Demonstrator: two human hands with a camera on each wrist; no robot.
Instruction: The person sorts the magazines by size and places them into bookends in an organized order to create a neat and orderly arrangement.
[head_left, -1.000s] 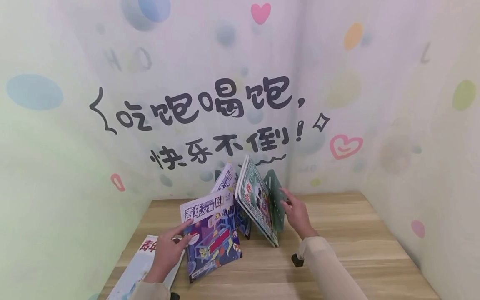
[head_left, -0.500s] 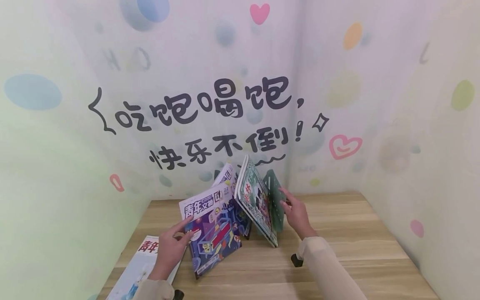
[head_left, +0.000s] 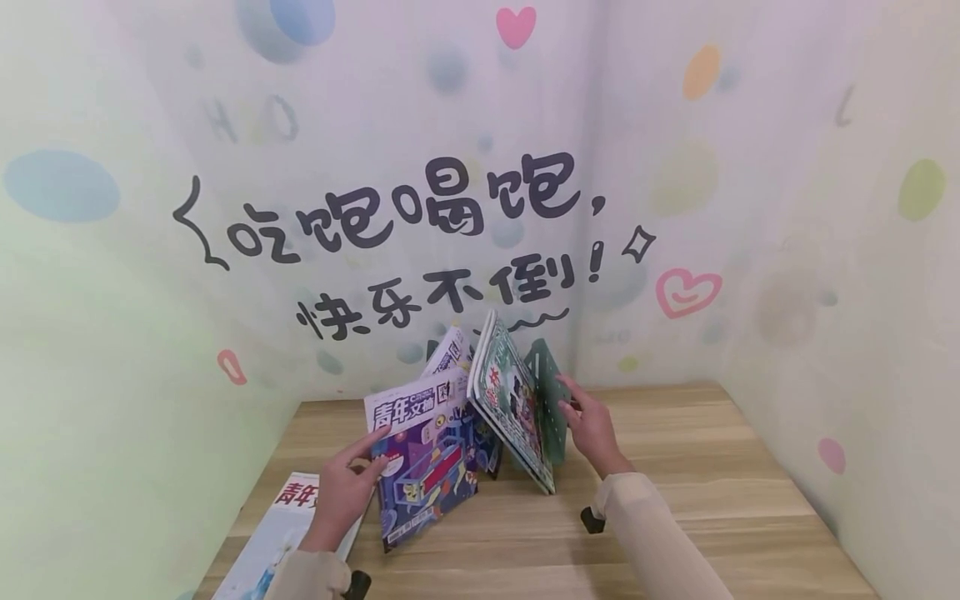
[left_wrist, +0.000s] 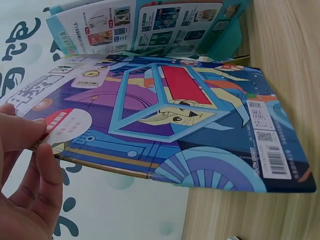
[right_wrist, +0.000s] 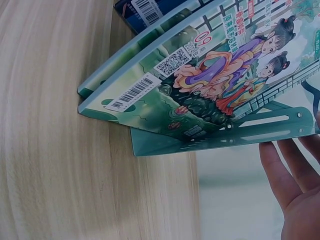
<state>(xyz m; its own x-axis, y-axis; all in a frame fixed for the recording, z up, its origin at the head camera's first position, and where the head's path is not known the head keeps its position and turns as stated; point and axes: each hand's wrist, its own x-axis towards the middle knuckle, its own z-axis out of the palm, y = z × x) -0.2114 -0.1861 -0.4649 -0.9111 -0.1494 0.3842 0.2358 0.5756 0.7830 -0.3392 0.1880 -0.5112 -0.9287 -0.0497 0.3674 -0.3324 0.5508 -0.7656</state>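
Observation:
My left hand [head_left: 341, 496] pinches a purple-and-blue magazine [head_left: 427, 475] by its left edge, thumb on the cover. In the left wrist view this magazine [left_wrist: 165, 115] is held tilted, its barcode corner at the right. A similar magazine [head_left: 447, 354] stands behind it, partly hidden. To the right, green-covered magazines [head_left: 516, 400] lean at a slant; the right wrist view shows two figures on the front cover [right_wrist: 215, 85]. Beside them stands a green bookend [head_left: 555, 412]. Straight fingers of my right hand [head_left: 596, 429] touch the bookend's outer side [right_wrist: 270, 127].
Another magazine [head_left: 266, 533] with red lettering lies flat at the table's left front. The wooden table [head_left: 697, 483] reaches back to a patterned wall [head_left: 450, 108] with large dark lettering. Side walls rise at left and right.
The magazine in my left hand has turned slightly, and its lower edge has moved back and up a little. My right hand and the bookend have stayed put.

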